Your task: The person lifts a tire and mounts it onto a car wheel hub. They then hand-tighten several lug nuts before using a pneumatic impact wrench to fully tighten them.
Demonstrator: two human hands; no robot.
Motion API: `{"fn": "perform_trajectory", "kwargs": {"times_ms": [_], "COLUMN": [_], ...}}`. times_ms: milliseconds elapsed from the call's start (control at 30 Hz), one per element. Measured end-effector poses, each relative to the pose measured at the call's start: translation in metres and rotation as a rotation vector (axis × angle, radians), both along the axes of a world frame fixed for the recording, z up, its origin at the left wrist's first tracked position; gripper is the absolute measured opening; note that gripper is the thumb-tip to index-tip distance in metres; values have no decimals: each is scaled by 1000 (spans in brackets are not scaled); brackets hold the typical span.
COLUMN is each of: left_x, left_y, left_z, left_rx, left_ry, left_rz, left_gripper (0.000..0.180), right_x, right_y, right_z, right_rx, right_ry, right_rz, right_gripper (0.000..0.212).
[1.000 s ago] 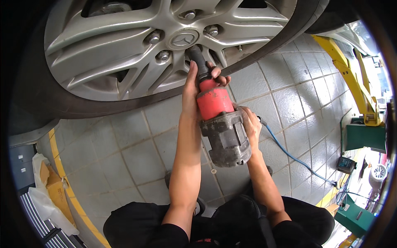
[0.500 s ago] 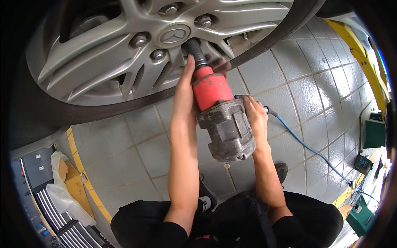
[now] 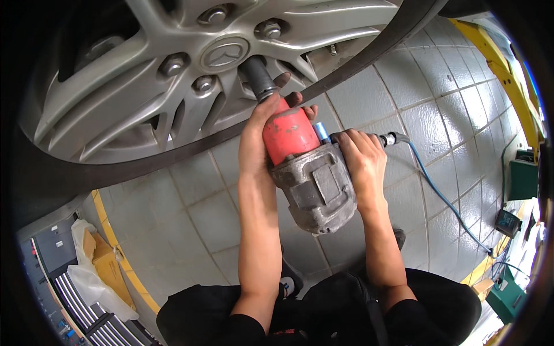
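A red and grey air impact wrench point(image 3: 314, 184) hangs in front of the silver alloy wheel point(image 3: 115, 115). Its black socket point(image 3: 257, 76) reaches into a lug recess at the lower right of the hub cap point(image 3: 225, 53); whatever the socket covers is hidden. My left hand point(image 3: 255, 135) cradles the red nose from below, thumb near the socket and fingertips showing on the far side. On the wrench's right, my right hand point(image 3: 365, 161) is closed round the handle, mostly hidden under the fingers. Several lug nuts point(image 3: 173, 66) show in the other recesses.
From the handle, a blue air hose point(image 3: 435, 207) curves across the grey tiled floor point(image 3: 190, 196). A yellow metal post point(image 3: 490, 57) and green boxes point(image 3: 522, 180) stand on the right. At lower left are a cardboard box point(image 3: 109, 265) with plastic wrapping and a dark tool cabinet point(image 3: 57, 245).
The wheel and socket sit farther left in view. The wrench's rear has dipped slightly, and a blue fitting now shows beside it. My left fingers, blurred before, are now sharper.
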State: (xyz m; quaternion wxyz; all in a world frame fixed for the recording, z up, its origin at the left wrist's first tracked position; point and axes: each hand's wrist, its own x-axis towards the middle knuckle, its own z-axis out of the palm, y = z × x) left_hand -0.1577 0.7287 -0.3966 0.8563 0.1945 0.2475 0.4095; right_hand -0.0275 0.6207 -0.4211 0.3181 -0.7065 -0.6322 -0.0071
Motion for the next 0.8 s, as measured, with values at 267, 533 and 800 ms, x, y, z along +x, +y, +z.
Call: {"fn": "perform_trajectory", "kwargs": {"times_ms": [267,533,800], "left_x": [4,8,8], "left_y": [8,-1,-51], "left_z": [4,-6,43], "left_rx": [-7,-37,31], "left_ry": [-115,-106,-101], "left_rz": [-66,-73,-56], "left_gripper": [46,37,43], "right_x": [-2,-6,-14], "right_y": [-7,-23,-62], "right_z": [11,-22,10], "right_rx": [-16,35,184], "right_ry": [8,257,338], "right_rz": [-10,0,-32], "right_gripper": [22,30,28]}}
